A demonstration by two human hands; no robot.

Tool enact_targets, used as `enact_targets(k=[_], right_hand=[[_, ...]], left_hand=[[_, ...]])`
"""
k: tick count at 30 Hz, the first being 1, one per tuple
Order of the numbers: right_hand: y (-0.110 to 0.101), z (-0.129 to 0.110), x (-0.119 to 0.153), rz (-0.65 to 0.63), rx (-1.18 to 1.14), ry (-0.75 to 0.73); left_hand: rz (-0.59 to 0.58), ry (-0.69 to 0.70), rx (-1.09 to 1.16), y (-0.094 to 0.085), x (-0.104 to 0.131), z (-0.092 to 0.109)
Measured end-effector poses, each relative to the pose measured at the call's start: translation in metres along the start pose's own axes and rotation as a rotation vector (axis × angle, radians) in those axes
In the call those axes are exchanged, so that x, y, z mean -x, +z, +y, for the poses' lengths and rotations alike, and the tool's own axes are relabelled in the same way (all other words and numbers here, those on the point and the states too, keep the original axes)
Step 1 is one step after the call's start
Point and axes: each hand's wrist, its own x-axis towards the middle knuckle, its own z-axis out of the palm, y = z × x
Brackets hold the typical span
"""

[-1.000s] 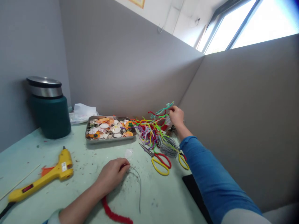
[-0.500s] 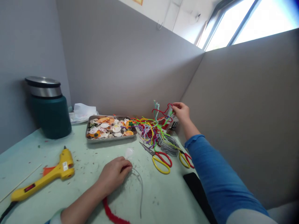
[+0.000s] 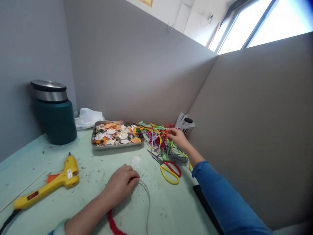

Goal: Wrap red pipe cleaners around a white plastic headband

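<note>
My left hand [image 3: 123, 182] rests low over the table, its fingers closed on a thin grey wire [image 3: 148, 199] that curves down toward the front edge. A fuzzy red strip [image 3: 113, 225] comes out from under my left wrist. My right hand [image 3: 178, 137] reaches to the right side of a heap of coloured pipe cleaners [image 3: 156, 138], thumb and fingers pinched at the strands; which strand they hold is too small to tell. Grey wire bundle [image 3: 179, 156] lies just below that hand. Scissors with red and yellow handles [image 3: 168, 169] lie open in front of the heap.
A metal tray [image 3: 117, 147] of shells stands left of the heap. A yellow glue gun [image 3: 52, 184], a thin stick [image 3: 23, 191] and a green flask [image 3: 56, 120] are at left. Behind my right hand is a black-capped container [image 3: 187, 122]; a black object [image 3: 207, 209] lies under my right arm.
My right hand has moved left and down to the heap, and the raised red and green strands are now lower. My left hand keeps its place with the wire.
</note>
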Motion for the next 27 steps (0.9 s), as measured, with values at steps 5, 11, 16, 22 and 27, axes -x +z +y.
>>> enact_targets(k=[5,11,16,22,27], right_hand=[[0.028,0.010,0.032,-0.210,0.242,-0.037],[0.021,0.003,0.024,-0.192,0.253,-0.049],[0.000,-0.004,0.000,-0.048,0.067,-0.007],[-0.021,-0.014,-0.013,0.009,-0.164,0.022],[-0.018,-0.023,-0.008,-0.075,-0.315,0.083]], left_hand=[[-0.003,0.007,-0.007,0.000,0.001,0.001],[-0.001,0.001,-0.002,-0.001,0.001,0.001],[-0.005,-0.007,0.008,-0.002,0.001,0.001],[0.010,-0.031,0.020,0.000,0.001,0.000],[0.024,-0.046,0.046,0.001,0.001,-0.001]])
